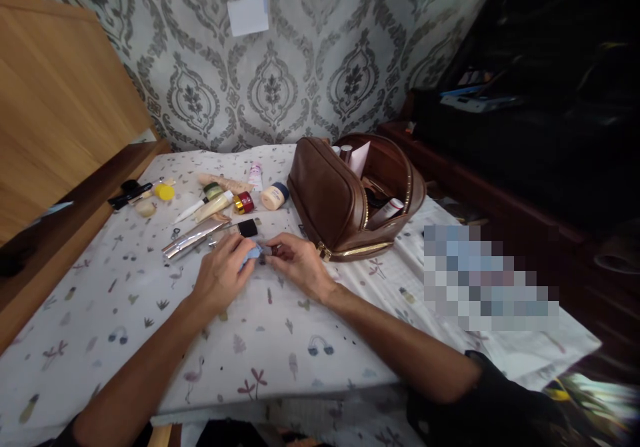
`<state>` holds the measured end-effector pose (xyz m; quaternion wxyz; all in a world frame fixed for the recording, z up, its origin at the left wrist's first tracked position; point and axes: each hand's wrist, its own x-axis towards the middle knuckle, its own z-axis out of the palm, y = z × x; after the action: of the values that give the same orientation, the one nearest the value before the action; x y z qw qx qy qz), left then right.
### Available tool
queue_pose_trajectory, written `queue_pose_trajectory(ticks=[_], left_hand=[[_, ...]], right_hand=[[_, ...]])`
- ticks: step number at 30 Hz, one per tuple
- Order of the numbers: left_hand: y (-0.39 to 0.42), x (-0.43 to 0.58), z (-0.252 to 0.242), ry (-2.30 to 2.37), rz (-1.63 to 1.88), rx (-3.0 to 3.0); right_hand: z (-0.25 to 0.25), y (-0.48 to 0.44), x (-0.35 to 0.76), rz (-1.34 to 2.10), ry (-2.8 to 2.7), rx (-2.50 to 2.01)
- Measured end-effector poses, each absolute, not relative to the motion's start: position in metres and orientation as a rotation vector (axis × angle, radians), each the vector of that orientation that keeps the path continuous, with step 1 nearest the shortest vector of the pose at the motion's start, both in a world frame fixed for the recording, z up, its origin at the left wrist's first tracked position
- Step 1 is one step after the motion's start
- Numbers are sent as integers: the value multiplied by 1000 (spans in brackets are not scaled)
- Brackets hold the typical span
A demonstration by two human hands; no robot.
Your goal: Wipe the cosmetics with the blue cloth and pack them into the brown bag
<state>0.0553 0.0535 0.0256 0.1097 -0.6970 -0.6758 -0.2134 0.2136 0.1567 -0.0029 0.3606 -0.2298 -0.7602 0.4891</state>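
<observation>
Over the table's middle my left hand [223, 270] is closed on a light blue piece [251, 255] that looks like cloth. My right hand [300, 268] meets it there, fingertips pinched on a small dark and greyish tube [267, 251], whose exact kind I cannot make out. Blue piece and tube touch or nearly touch. Just beyond the left hand lie a bottle with a black cap [247, 227] and a shiny silver tube [193, 239]. A brown cosmetic bag [327, 183] stands unzipped beyond my right hand, with tubes and other items inside.
Farther back lie a cream jar with a blue lid [274, 197], a red and gold jar [244, 202], a cream tube [215, 205] and a yellow round item [164, 191]. A printed cloth [240, 347] covers the table. A wooden panel [65, 93] rises at left.
</observation>
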Motion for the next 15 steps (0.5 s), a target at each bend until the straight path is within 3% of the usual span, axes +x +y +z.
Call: queue_pose_trajectory(ticks=[15], left_hand=[[57,36,28,-2248,-536,-2004]], right_hand=[[-2,163,214,1162,-1985,-642]])
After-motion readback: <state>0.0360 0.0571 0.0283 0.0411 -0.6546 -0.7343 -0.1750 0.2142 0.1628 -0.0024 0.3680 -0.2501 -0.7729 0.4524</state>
